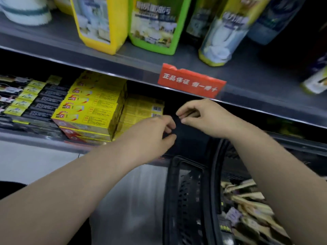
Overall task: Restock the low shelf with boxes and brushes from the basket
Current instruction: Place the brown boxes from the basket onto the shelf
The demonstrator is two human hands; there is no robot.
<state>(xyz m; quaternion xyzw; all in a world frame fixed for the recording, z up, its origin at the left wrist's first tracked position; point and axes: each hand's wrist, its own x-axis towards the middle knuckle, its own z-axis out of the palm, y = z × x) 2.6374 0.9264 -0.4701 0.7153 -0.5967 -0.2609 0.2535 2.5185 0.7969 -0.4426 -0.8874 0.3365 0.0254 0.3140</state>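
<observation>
Yellow boxes point(88, 110) sit in tall stacks on the low shelf point(35, 138), and more yellow ones lie flat just behind them. Black boxes point(44, 101) stand in a row to their left. Both bare arms reach into the dark gap right of the yellow stacks. The left grip point(152, 133) is just beside the stacks, with its fingers curled and its thumb a little apart from them. The right grip point(203, 117) is near it, under the edge of the upper shelf point(247, 82), fingers bent in. The space between them is too dark, so I cannot tell if either one holds a thing. The black basket point(177, 174) sits low on the right, below the arms, with brushes point(247, 200) piled inside. A red tag point(191, 82) hangs on the upper shelf, under a yellow bottle point(100, 20) and a green bottle point(154, 23).
</observation>
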